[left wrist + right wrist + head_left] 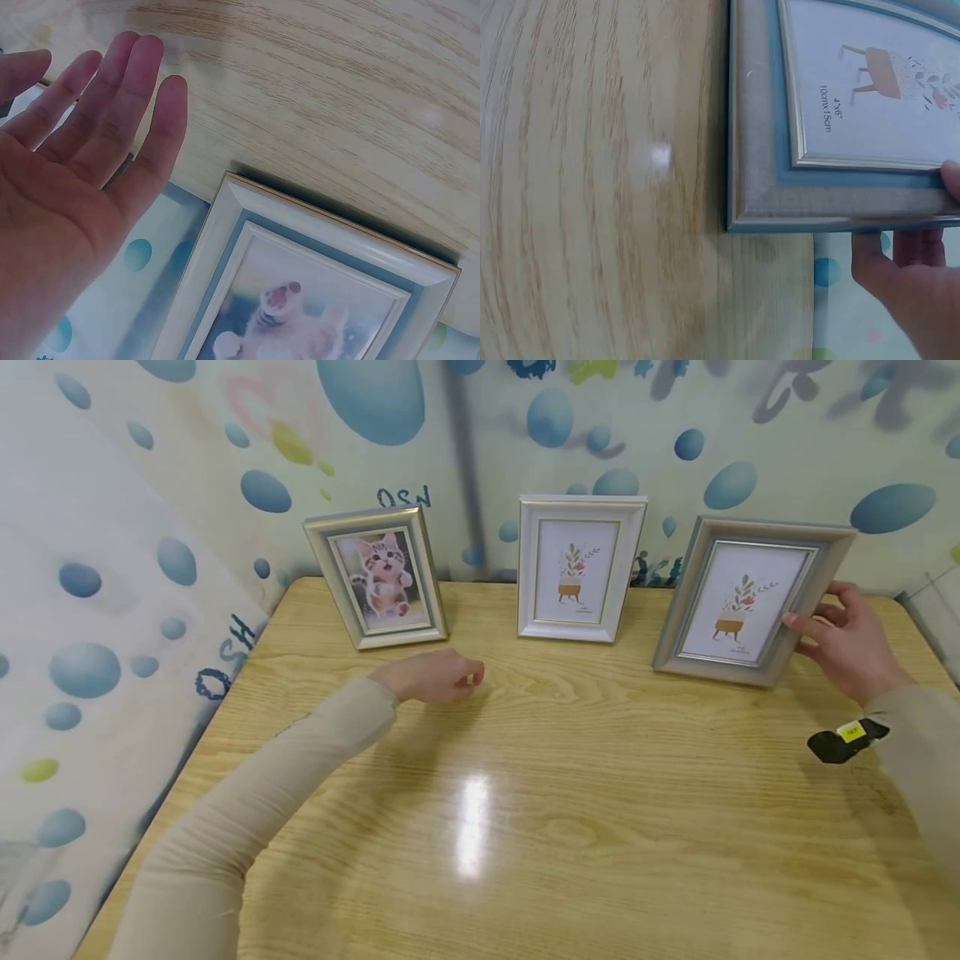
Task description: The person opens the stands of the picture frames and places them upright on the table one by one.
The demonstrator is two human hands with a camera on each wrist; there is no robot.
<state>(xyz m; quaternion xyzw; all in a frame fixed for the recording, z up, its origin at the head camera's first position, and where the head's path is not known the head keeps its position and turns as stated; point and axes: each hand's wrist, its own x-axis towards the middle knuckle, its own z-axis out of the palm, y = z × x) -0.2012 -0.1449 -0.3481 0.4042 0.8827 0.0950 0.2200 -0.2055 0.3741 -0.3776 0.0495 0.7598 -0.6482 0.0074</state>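
My right hand (858, 647) grips the right side of a grey picture frame (738, 602), thumb on the front and fingers behind. The frame leans back over the table, showing a potted-plant print. In the right wrist view the frame's lower edge (754, 150) lies close along the wood. My left hand (433, 675) hovers near the front of a silver-gold frame (386, 578) with a kitten photo; its fingers (112, 127) are loosely extended and hold nothing. Between these two stands a white frame (579, 568) with the same plant print.
All three frames stand along the back of a wooden table (570, 777). Behind them hangs a backdrop (480, 468) printed with blue ovals, and another patterned panel (127, 610) runs down the left side.
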